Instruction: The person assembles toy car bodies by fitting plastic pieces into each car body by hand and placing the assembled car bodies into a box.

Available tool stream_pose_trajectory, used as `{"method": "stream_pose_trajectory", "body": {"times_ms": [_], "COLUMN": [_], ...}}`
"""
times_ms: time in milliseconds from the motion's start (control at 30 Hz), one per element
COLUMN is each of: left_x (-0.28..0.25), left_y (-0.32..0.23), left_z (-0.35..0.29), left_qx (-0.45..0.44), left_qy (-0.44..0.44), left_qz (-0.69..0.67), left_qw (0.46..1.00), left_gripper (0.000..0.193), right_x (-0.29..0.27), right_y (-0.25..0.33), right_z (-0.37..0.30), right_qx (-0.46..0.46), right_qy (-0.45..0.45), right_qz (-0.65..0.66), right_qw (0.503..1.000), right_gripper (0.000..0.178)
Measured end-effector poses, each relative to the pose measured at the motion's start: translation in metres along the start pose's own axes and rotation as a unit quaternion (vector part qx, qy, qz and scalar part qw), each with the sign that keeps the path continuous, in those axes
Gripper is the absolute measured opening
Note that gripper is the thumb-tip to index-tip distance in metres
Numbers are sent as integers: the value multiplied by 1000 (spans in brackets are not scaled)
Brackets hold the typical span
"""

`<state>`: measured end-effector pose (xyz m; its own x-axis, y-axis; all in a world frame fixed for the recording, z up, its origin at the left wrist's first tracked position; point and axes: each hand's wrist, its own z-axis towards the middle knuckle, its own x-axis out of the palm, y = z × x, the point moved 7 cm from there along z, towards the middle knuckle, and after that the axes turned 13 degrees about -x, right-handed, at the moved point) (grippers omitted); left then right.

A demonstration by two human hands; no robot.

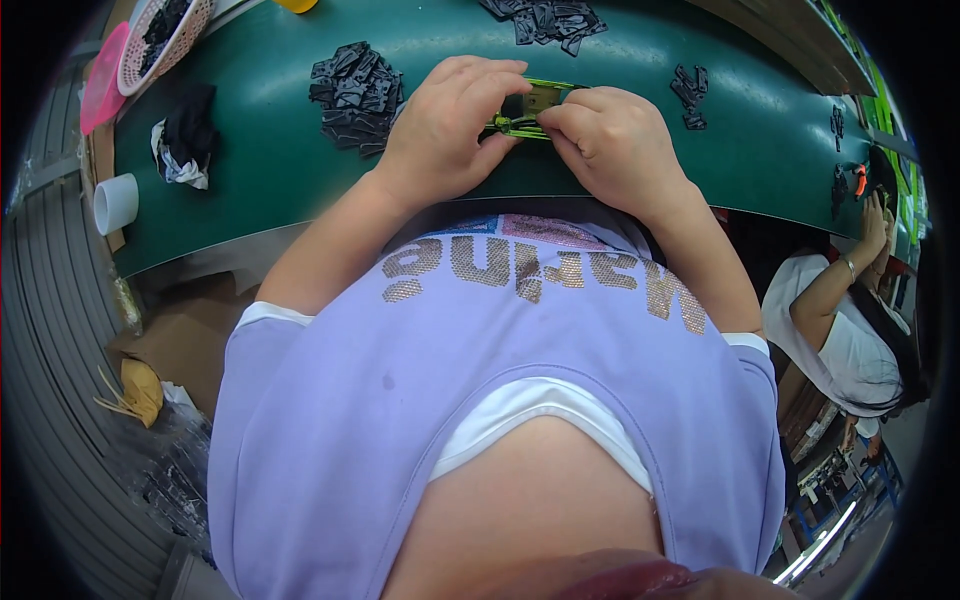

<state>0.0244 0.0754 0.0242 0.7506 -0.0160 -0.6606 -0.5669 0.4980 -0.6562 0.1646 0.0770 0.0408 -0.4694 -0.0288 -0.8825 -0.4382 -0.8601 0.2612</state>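
Two bare hands share one green-framed piece point(541, 101) above the middle of the green table point(260, 125), right of one pile of black parts point(352, 95). The left hand point(450, 120) curves fingers and thumb round its left end; the right hand point(612, 140) pinches its right side, fingertips nearly together. The step looks like fine finger work on this piece; the next move probably calls for a firm left hold. Glittery lettering point(540, 270) spans the lilac shirt point(480, 340), upside down; no label is legible on the piece.
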Motion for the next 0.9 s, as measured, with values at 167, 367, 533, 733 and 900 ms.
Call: {"method": "stream_pose_trajectory", "body": {"times_ms": [167,367,533,733,900], "left_x": [2,4,2,3,5], "left_y": [2,3,1,0,1], "left_z": [-2,-2,0,-4,-1], "left_qx": [-2,3,12,15,13], "left_qy": [4,16,2,1,-5], "left_qz": [1,10,10,15,16], "left_qw": [1000,1000,1000,1000,1000], "left_gripper": [39,40,32,30,24], "right_x": [0,5,5,7,11], "right_y": [0,4,10,12,2], "right_z": [3,5,10,9,8], "right_qx": [-13,-27,-43,-64,-35], "right_qy": [41,85,84,78,87], "right_qz": [3,-3,-27,18,31], "right_qw": [999,996,995,995,995], "right_gripper": [6,7,5,4,11]}}
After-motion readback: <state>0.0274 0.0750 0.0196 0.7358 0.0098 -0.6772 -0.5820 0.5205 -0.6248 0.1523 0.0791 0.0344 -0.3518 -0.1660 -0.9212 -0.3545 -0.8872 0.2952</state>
